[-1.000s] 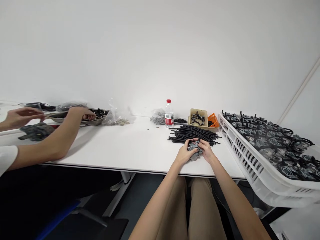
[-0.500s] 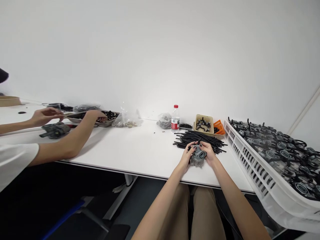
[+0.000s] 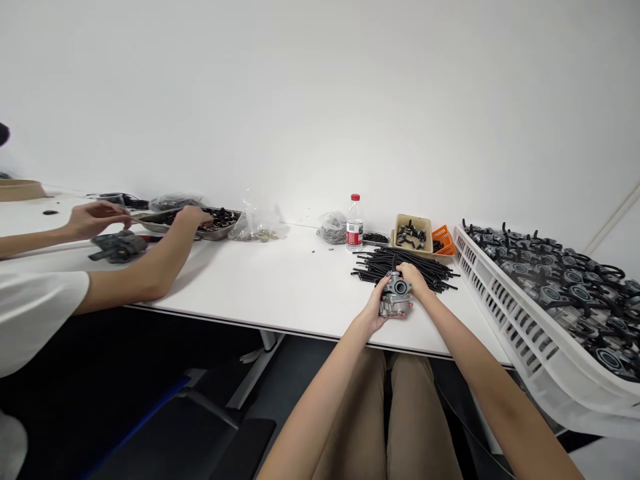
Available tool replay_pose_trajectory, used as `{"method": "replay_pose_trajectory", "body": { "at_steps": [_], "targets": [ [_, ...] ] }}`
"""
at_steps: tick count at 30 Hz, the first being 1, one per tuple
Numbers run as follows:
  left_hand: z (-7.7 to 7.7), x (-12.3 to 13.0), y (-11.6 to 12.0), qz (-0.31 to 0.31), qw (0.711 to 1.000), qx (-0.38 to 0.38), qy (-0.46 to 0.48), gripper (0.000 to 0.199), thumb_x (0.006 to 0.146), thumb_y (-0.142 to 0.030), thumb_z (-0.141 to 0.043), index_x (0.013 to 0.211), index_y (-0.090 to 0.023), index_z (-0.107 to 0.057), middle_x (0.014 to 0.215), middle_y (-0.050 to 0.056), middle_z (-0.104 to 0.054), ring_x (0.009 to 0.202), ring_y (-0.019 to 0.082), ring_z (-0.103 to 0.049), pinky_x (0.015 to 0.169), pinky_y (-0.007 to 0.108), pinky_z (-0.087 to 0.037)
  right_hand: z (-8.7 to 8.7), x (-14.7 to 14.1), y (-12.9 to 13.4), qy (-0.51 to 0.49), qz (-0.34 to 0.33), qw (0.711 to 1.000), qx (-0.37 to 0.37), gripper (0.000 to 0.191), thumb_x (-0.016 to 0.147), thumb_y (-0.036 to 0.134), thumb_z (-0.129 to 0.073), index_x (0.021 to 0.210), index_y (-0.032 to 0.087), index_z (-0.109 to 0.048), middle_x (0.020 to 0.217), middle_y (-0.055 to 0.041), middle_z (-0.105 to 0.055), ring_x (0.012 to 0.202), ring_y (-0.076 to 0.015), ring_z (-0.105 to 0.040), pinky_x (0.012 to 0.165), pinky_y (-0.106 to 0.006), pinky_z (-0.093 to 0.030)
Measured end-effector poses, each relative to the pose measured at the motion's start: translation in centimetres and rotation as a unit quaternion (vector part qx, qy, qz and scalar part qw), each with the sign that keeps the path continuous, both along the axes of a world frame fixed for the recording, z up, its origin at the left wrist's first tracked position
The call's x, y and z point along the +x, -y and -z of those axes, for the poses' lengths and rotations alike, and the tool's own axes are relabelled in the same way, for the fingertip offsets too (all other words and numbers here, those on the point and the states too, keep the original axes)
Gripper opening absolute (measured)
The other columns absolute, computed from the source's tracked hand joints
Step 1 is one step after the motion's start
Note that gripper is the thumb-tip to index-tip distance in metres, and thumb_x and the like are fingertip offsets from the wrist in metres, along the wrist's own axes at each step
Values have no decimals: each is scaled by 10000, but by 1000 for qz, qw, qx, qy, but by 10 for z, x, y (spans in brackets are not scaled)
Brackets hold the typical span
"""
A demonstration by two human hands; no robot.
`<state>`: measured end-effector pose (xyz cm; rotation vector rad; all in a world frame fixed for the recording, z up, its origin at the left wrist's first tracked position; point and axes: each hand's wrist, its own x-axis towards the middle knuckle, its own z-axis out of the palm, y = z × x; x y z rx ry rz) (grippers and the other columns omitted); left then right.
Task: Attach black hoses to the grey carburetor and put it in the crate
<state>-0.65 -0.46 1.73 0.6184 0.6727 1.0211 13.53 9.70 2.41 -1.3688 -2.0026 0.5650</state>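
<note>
Head cam, we hold alloy carburetor (image 3: pixel 395 297) in both hands, L hand (image 3: pixel 373 308) wrapped round its side, R hand (image 3: pixel 413 277) on top, just in front of black hoses (image 3: pixel 395 265), water bottle (image 3: pixel 355 230) label unreadable

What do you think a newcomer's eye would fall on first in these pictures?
The big white plastic crate at right, heaped with carburetors, stands out first. Beside it lies a pile of black rubber hoses, and in front of that the person's left hand and right hand hold a metal carburetor.

The carburetor (image 3: pixel 397 301) is partly hidden by the person's fingers (image 3: pixel 407 272)
</note>
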Motion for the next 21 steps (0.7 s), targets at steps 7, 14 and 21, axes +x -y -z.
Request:
{"method": "replay_pose_trajectory", "body": {
  "at_steps": [7,14,21],
  "targets": [
    [-5,-3,2,12,1000,-12,23,498,1026,-452,-354,1030,-105,-710,716,123,-766,545,242,-738,459,304,-564,0,-12,12,170,61,983,9,238,999,309,-653,1195,177,-676,1302,-93,-675,1185,-256,-657,1021,-499,-555],
    [-4,-2,1,10,999,-23,31,455,1025,-424,-380,980,-111,-708,694,113,-763,522,255,-740,412,313,-557,-5,-14,11,221,88,971,-22,248,996,330,-660,1180,163,-677,1263,-90,-690,1111,-239,-688,957,-464,-593],
    [-9,-1,4,2,999,-29,28,442,1029,-402,-380,975,-106,-705,671,111,-755,507,253,-737,400,303,-551,-4,-10,6,215,88,972,-35,248,994,329,-666,1173,156,-678,1211,-82,-710,1076,-230,-702,934,-450,-601]
  ]
}}
